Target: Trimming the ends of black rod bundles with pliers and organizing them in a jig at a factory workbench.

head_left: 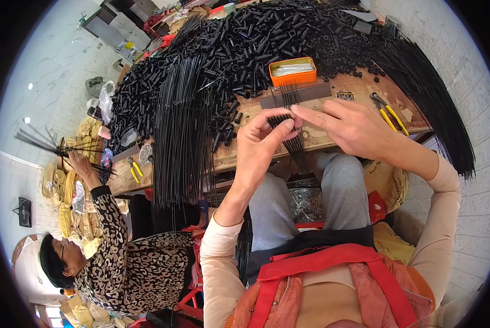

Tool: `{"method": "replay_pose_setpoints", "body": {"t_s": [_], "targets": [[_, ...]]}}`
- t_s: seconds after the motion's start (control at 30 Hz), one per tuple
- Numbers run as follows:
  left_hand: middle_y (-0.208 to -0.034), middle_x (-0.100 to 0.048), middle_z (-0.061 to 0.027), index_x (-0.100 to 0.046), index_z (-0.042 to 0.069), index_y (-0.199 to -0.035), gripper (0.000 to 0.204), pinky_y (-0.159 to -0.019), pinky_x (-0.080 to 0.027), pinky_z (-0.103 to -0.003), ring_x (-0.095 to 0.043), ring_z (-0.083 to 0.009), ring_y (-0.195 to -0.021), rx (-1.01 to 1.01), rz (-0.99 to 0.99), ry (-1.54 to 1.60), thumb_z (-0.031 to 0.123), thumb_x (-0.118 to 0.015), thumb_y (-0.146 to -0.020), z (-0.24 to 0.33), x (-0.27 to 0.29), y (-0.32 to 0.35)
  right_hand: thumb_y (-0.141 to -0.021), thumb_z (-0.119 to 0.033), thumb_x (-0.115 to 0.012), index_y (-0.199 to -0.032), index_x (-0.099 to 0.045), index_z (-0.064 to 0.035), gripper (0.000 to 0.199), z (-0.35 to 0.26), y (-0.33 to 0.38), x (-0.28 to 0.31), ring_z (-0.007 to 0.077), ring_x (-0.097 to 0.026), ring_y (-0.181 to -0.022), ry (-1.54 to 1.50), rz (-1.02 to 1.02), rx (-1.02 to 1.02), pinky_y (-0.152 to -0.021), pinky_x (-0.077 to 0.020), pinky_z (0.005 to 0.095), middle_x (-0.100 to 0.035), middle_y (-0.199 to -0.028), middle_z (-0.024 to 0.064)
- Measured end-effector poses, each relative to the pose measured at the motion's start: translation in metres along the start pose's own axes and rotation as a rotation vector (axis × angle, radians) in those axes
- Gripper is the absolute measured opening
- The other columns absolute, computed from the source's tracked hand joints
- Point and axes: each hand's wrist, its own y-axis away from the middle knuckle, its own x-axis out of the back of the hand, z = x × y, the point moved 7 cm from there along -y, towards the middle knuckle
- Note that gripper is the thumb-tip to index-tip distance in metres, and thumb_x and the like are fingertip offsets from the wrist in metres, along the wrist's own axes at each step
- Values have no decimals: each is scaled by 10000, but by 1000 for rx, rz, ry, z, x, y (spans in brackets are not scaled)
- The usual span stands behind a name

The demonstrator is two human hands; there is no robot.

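Note:
My left hand (262,143) pinches a small bundle of thin black metal rods (289,117) held together at a black comb-like piece. The rods fan out above and below my fingers. My right hand (350,127) touches the same bundle with its index finger and thumb, from the right. Both hands are over the front edge of a worn wooden workbench (360,93), above my grey-trousered knees.
A big heap of short black tubes (239,44) covers the bench. Long black rods (182,136) hang over its front edge, and more (442,104) at the right. An orange tin (292,71) and yellow-handled pliers (390,115) lie nearby. A person at left (114,257) handles rods.

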Motion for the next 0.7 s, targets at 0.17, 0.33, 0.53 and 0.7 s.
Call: {"method": "replay_pose_setpoints", "body": {"t_s": [0.17, 0.33, 0.53, 0.7], "targets": [[-985, -694, -83, -645, -7, -1107, 183, -843, -581, -286, -673, -139, -934, 32, -14, 8, 16, -614, -929, -3, 1, -3, -781, -102, -605, -1400, -503, -120, 627, -1, 1, 5, 193, -564, -714, 99, 26, 61, -613, -502, 322, -486, -773, 33], [-909, -700, -120, -644, -35, -1089, 174, -854, -592, -328, -696, -172, -888, 17, 16, -17, 10, -598, -927, 2, -1, -4, -776, -115, -617, -1384, -521, -120, 616, 1, 1, 6, 186, -565, -715, 128, -16, 30, -610, -504, 315, -491, -772, 23], [-950, -696, -101, -643, -15, -1095, 170, -847, -587, -310, -684, -158, -912, 11, -19, -6, 16, -599, -934, -3, 0, -6, -775, -115, -616, -1383, -522, -124, 616, 3, 2, 5, 184, -565, -720, 110, -6, 34, -610, -503, 319, -495, -780, 22], [-979, -691, -78, -639, 0, -1103, 172, -841, -584, -294, -675, -146, -933, 9, -42, -4, 16, -604, -935, -4, 0, -6, -741, 9, -614, -1356, -549, -132, 634, 5, 2, 5, 250, -535, -679, 4, 13, 11, -606, -468, 371, -477, -771, 66]]}}
